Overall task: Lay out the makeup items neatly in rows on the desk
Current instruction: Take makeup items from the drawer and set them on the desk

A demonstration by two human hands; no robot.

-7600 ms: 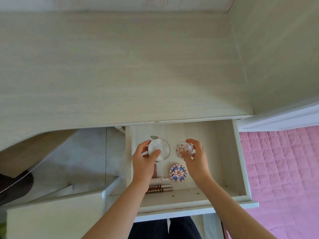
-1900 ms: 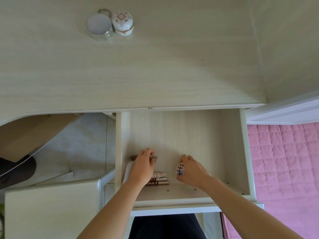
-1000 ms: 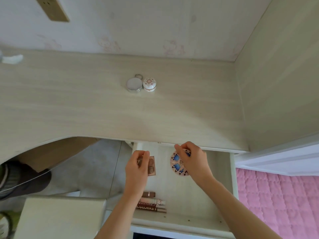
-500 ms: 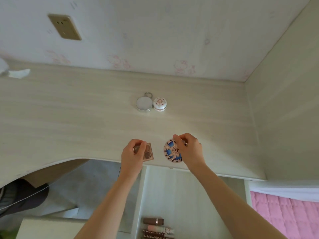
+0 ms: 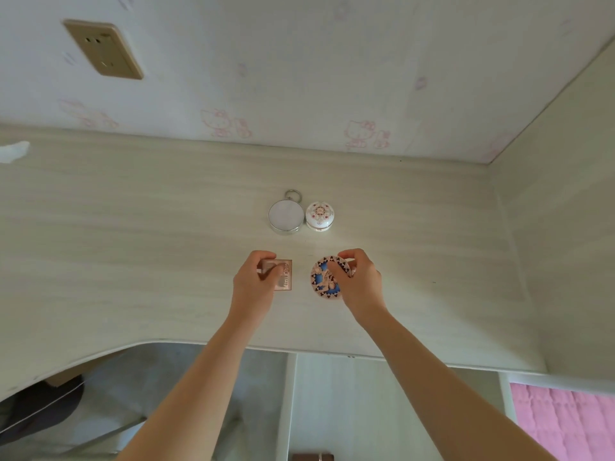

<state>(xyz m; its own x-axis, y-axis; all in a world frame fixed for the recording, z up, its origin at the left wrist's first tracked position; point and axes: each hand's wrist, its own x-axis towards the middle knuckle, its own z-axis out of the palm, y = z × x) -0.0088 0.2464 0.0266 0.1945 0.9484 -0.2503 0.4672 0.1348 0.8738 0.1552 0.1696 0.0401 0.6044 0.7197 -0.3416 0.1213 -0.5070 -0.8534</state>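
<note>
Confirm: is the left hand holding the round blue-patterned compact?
No, the left hand holds the square brown compact; the right hand has the round one.

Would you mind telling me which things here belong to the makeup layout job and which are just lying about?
Part of the job:
- round silver compact
- small white floral jar
- square brown compact, in left hand
- round blue patterned compact, in right hand
- desk
- open drawer

Just lying about:
- wall socket
- pink quilt

Desk [image 5: 133,261]: round compacts, 3 [image 5: 286,216] [image 5: 319,215] [image 5: 324,282]; square palette, 1 [image 5: 284,276]. Hands, 2 [image 5: 256,284] [image 5: 359,281]. Wall socket, 1 [image 5: 103,49].
</note>
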